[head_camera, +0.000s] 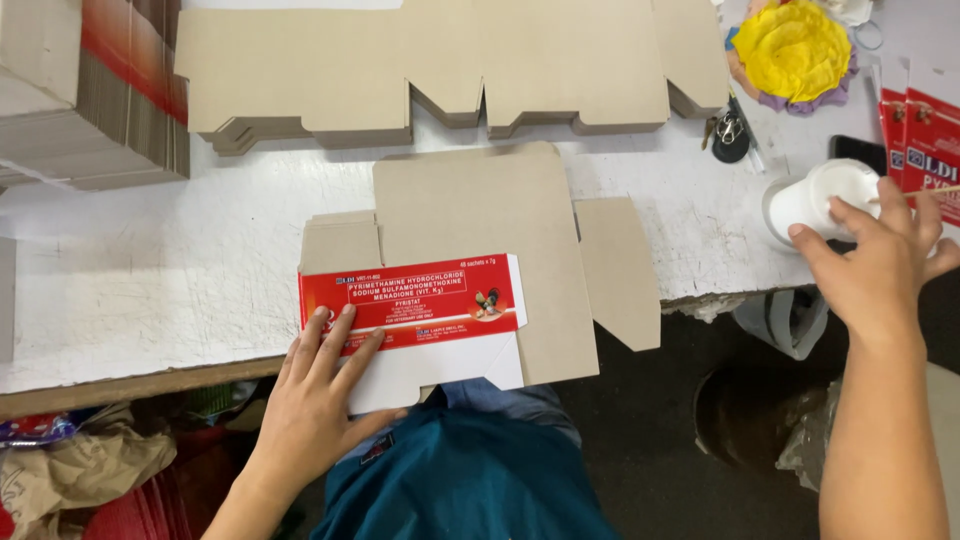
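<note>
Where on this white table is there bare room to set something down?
The widest bare patch of the white table lies left of the flat carton under the left hand, below the corner cardboard stack. A narrower strip runs beneath the grey blanks. By the right hand and white cup it is crowded.

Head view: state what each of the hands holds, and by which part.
Left hand presses flat on the folded red panel of the carton blank, not gripping. Right hand reaches the white cup; a thin stick shows between fingers.
</note>
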